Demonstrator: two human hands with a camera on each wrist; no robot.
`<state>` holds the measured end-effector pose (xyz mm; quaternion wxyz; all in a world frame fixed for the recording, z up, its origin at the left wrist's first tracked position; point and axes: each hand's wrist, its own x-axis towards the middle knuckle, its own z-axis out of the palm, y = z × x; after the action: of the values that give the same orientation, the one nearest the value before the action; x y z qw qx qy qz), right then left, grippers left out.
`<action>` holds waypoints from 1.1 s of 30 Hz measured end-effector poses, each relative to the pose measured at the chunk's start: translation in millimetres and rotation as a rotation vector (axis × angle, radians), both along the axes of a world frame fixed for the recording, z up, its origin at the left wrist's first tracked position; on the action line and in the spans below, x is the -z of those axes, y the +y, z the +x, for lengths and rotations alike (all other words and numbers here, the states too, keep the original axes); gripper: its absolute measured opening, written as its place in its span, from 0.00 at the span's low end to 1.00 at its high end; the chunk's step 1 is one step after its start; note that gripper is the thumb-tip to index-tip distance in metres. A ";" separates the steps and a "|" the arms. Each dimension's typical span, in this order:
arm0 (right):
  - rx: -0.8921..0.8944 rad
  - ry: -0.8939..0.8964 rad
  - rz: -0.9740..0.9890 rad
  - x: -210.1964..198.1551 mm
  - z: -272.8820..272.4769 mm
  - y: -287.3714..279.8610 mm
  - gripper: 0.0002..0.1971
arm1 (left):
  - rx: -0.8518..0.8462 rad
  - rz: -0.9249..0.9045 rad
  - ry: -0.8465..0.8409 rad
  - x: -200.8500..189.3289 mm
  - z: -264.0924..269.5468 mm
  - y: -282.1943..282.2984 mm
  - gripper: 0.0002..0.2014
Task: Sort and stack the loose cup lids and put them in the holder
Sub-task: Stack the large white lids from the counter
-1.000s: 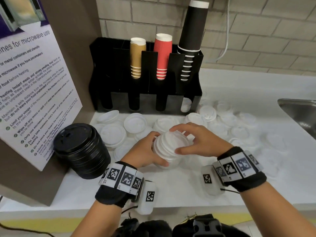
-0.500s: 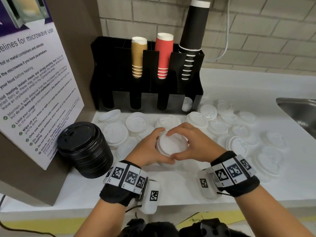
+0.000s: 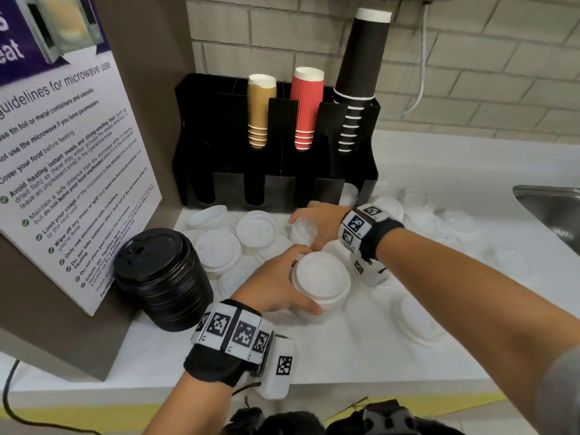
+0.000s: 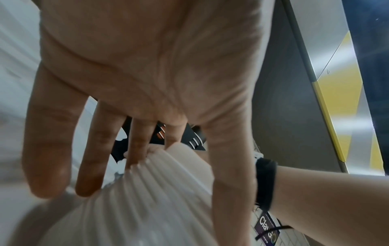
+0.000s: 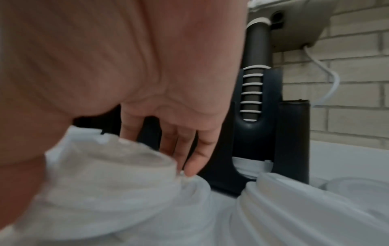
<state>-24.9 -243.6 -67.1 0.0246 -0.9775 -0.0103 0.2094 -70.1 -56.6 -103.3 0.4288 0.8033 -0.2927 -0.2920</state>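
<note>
My left hand grips a stack of white lids standing on the counter; in the left wrist view its fingers wrap the ribbed side of the stack. My right hand reaches ahead and curls over a loose white lid just in front of the black holder. In the right wrist view that lid sits between thumb and fingers, close to the holder. Several more white lids lie scattered on the counter.
A tall stack of black lids stands at the left beside a microwave notice board. Tan, red and black cup stacks fill the holder's upper slots. A steel sink is at the right. Bare white counter lies nearest me.
My right hand has left the top of the stack and reached forward to a loose lid by the holder. My left hand keeps hold of the stack.
</note>
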 end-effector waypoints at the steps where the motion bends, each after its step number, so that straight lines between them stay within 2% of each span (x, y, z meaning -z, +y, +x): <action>1: -0.010 -0.012 -0.008 0.3 1.2 0.7 0.40 | -0.002 0.000 0.001 0.4 -0.8 0.2 0.42; 6: 0.061 -0.087 0.282 -26.5 6.6 -9.1 0.34 | -0.006 -0.004 0.001 2.4 -0.9 1.0 0.43; 12: 0.159 -0.036 0.243 -48.5 -3.2 -34.8 0.35 | 0.015 0.002 0.002 1.2 0.0 2.5 0.43; 19: 0.281 -0.149 0.452 -55.9 -26.2 -48.1 0.31 | 0.025 0.014 -0.013 0.3 1.0 3.1 0.44; 23: 0.250 -0.225 0.305 -68.7 -63.6 -62.0 0.20 | 0.035 0.019 -0.024 1.6 3.4 1.6 0.43; 25: 0.214 -0.069 0.205 -69.0 -88.7 -67.0 0.17 | 0.040 0.028 -0.027 1.2 4.0 -0.8 0.43; 28: 0.181 0.229 0.039 -56.3 -122.8 -66.2 0.22 | 0.038 0.029 -0.039 0.3 5.6 -5.3 0.42; 33: 0.123 0.294 -0.140 -32.7 -153.2 -65.1 0.30 | 0.023 0.026 -0.069 -1.0 7.5 -15.2 0.38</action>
<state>-178.1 -308.6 -34.4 -0.0296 -0.9344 0.0679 0.3484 -62.6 -71.8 -102.3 0.4047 0.8149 -0.3125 -0.2730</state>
